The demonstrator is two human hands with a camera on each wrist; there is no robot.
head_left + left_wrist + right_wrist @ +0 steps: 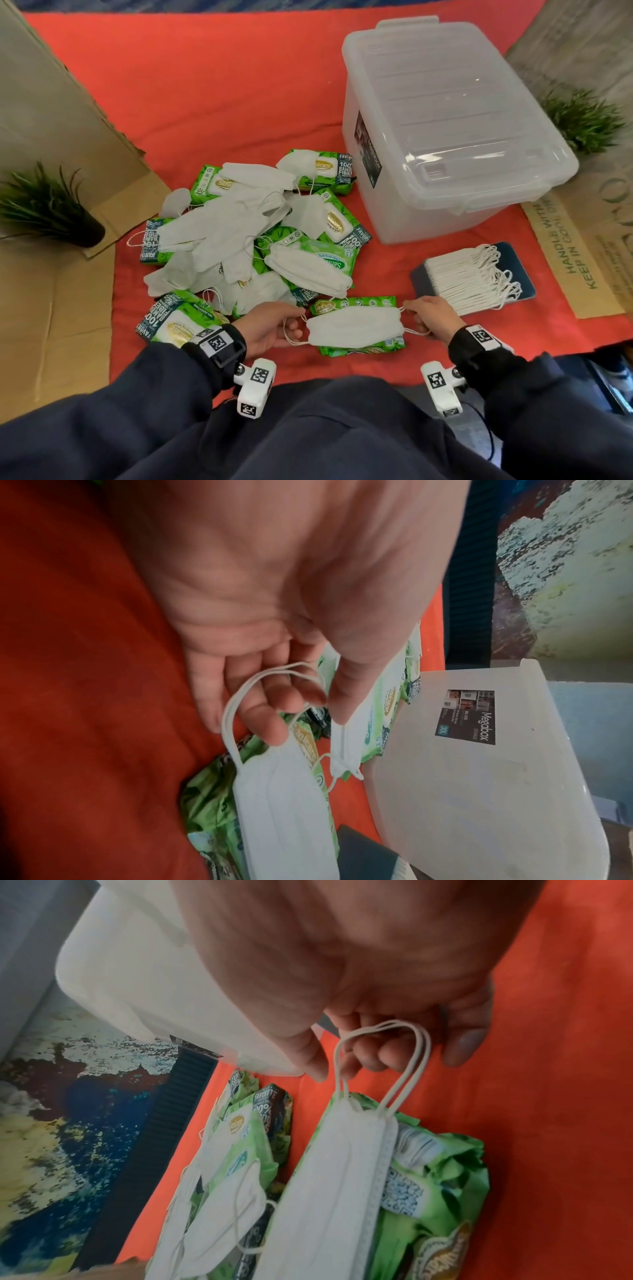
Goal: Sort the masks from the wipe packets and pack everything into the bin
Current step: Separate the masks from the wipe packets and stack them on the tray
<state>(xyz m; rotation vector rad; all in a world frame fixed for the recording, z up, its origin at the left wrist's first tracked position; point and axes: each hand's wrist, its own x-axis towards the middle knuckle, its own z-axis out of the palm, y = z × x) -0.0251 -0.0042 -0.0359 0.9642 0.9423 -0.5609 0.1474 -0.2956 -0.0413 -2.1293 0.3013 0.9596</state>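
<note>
A folded white mask is stretched between my hands just above a green wipe packet. My left hand pinches its left ear loops, my right hand hooks the right ear loops with curled fingers. Behind lies a mixed pile of white masks and green wipe packets. A neat stack of masks sits on a dark blue pad to the right. The clear bin stands at the back right with its lid on.
Everything lies on a red cloth. Cardboard sheets border it on the left and right. Small potted plants stand at the left and far right. My dark trouser legs fill the near foreground.
</note>
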